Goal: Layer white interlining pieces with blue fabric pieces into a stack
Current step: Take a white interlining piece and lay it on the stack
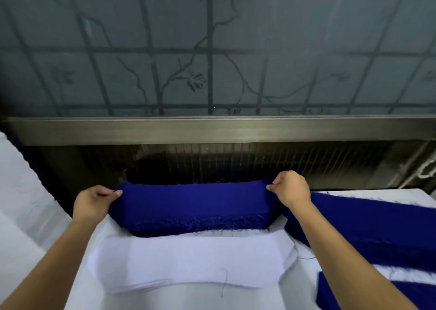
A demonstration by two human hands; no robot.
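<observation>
- Holding the blue fabric piece (193, 206) stretched by both ends, just beyond the far edge of the white interlining stack (193, 262).
- Pinching its left end between the thumb and curled fingers of the left hand (93, 203), above the stack's far left corner.
- Pinching its right end in the same manner with the right hand (291, 189), above the stack's far right corner.
- Noting the piece's frayed near edge drooping down to the stack's far edge; being unable to tell whether touching or just clear of it.
- Finding the stack lying flat on the white table cover (77, 291), with thin layers fanning slightly at its near left edge and a loose dark thread (223, 283) trailing over its near edge.
- Recording further blue fabric pieces (377, 234) lying to the right of the stack, partly under the right forearm, and one more blue piece (330, 295) at the stack's near right.
- Recording a white cloth (18, 191) lying well to the left of the stack.
- Noting a metal window rail (212, 130) running behind the stack, with frosted glass (306, 38) and a dark grille above it.
</observation>
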